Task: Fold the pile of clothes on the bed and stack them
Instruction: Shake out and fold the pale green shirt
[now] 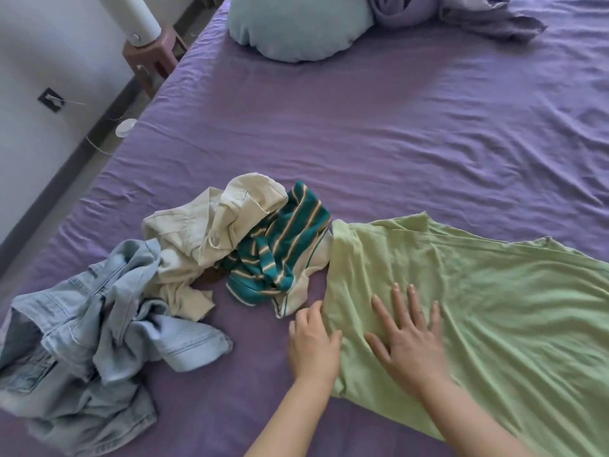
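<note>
We've got the light green cotton garment (478, 308) spread flat on the purple bedsheet (362, 127), right side. Right hand (410, 344) pressed flat on it, fingers spread. Left hand (313, 347) at its left edge, thumb over the cloth; real grip unclear. Unfolded to the left: teal striped shirt (283, 252), cream garment (204, 232), light blue denim jacket (92, 341).

A light green cotton garment (478, 291) lies spread flat on the purple bedsheet (362, 127), while left of it a crumpled teal striped shirt (283, 255), cream button-up shirt (201, 235) and pale blue denim jacket (89, 338) sit unfolded.
</note>
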